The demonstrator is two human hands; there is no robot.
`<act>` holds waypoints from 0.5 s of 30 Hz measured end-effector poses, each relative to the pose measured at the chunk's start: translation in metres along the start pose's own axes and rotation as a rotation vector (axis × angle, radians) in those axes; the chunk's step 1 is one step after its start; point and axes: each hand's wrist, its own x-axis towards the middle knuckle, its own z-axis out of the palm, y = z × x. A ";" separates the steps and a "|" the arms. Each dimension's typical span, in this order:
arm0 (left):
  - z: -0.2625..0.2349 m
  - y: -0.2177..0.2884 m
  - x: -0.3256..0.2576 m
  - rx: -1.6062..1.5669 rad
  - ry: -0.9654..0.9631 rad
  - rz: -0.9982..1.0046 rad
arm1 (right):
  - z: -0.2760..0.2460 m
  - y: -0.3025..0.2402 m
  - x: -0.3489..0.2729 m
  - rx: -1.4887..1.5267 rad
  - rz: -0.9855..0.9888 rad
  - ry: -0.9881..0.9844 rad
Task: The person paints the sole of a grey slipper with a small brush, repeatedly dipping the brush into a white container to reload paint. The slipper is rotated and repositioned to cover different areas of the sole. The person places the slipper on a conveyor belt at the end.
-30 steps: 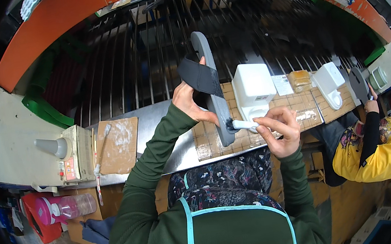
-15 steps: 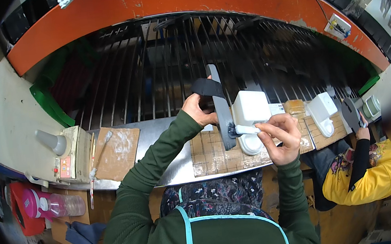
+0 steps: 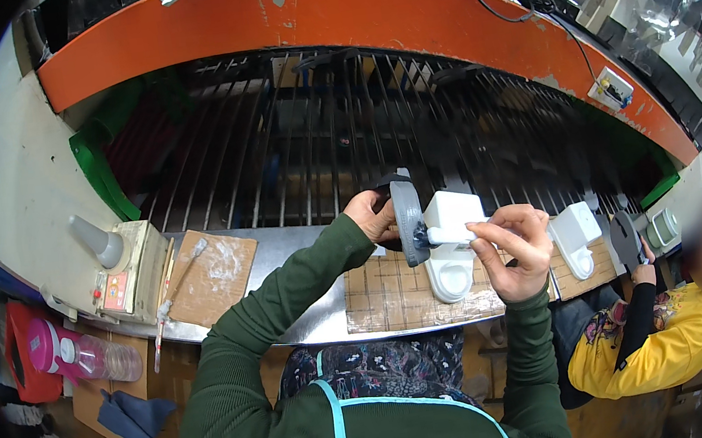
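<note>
the wearer's two hands [image 3: 517, 252], one brush [image 3: 452, 235], apparently two sandals [image 3: 409, 218], two white containers [image 3: 449, 268], one pink bottle [image 3: 103, 356]

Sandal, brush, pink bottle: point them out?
Sandal [image 3: 410, 222], head view: grey sole.
Brush [image 3: 449, 233], head view: white handle.
Pink bottle [image 3: 96, 359], head view: see-through body.

matt grey rubbery sole [image 3: 410, 222], smooth white plastic container [image 3: 456, 208], shiny metal tabletop [image 3: 321, 311], ribbed cloth sleeve [image 3: 305, 275]

Head camera: wide fisheye at head height, facing downward and forward.
Nearness: close over hands [image 3: 524, 265] and table [image 3: 325, 307].
</note>
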 end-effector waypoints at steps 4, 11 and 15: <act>0.002 -0.011 0.002 -0.129 -0.010 -0.039 | 0.000 -0.002 0.010 -0.001 -0.032 0.005; 0.014 -0.008 -0.016 -0.187 -0.084 -0.194 | -0.002 -0.005 0.025 -0.018 -0.108 0.002; 0.030 -0.001 -0.033 -0.308 -0.072 -0.295 | 0.002 -0.004 0.029 -0.027 -0.137 -0.003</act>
